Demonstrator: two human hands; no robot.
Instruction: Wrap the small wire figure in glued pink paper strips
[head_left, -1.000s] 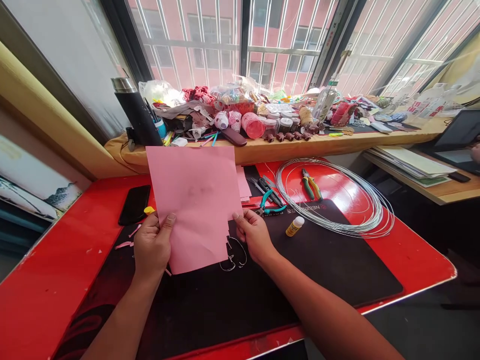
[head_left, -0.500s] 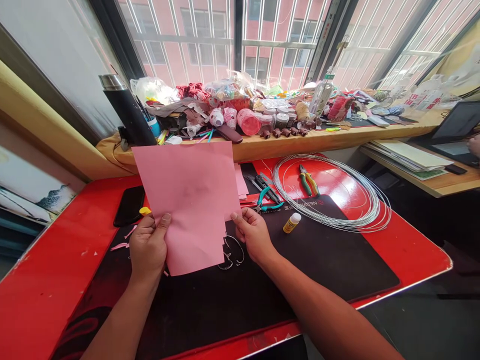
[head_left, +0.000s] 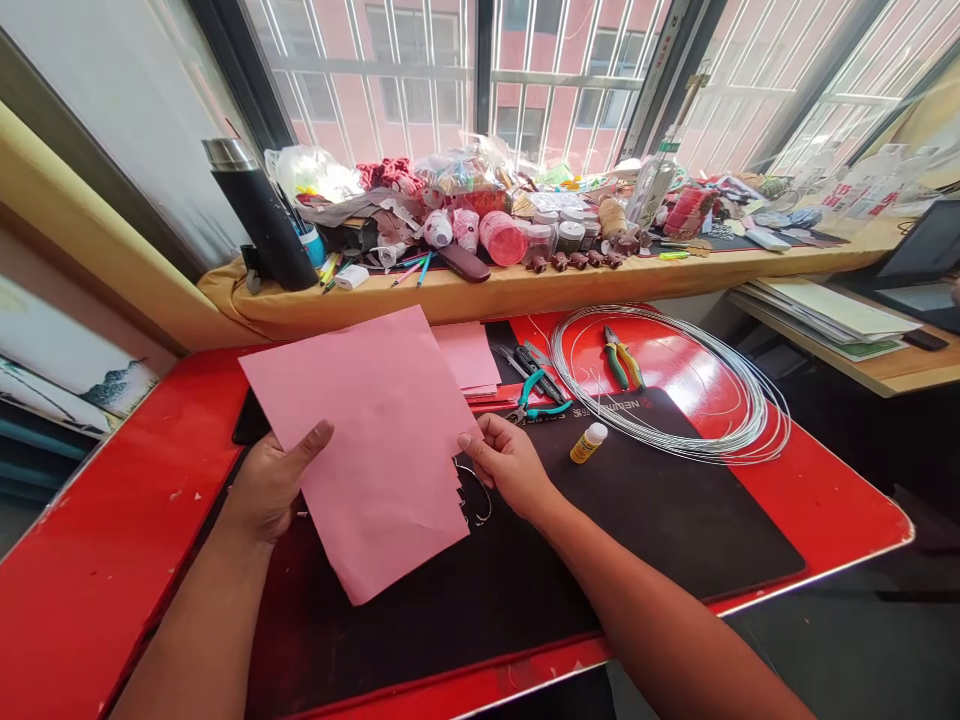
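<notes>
A pink sheet of paper (head_left: 375, 450) is held up tilted above the black mat (head_left: 645, 540). My left hand (head_left: 274, 480) grips its left edge, thumb on the front face and fingers behind. My right hand (head_left: 506, 460) pinches the right edge between thumb and fingers. Small notches show along the sheet's lower right edge. Behind that edge, a thin curved wire piece (head_left: 480, 492) lies on the mat, partly hidden by the paper. A yellow glue stick (head_left: 589, 443) with a white cap stands to the right of my right hand.
Teal-handled pliers (head_left: 536, 398) and cutter knives (head_left: 536, 368) lie beyond my right hand, beside stacked pink paper (head_left: 472, 352). Farther right are a wire coil (head_left: 750, 420) and green-yellow pliers (head_left: 624, 360). A black flask (head_left: 262, 220) and craft supplies crowd the windowsill. A phone (head_left: 247, 418) is partly covered.
The pink sheet has turned counter-clockwise and dropped lower, its top left corner swinging left and down. My left hand has shifted left; the paper stack behind shows more.
</notes>
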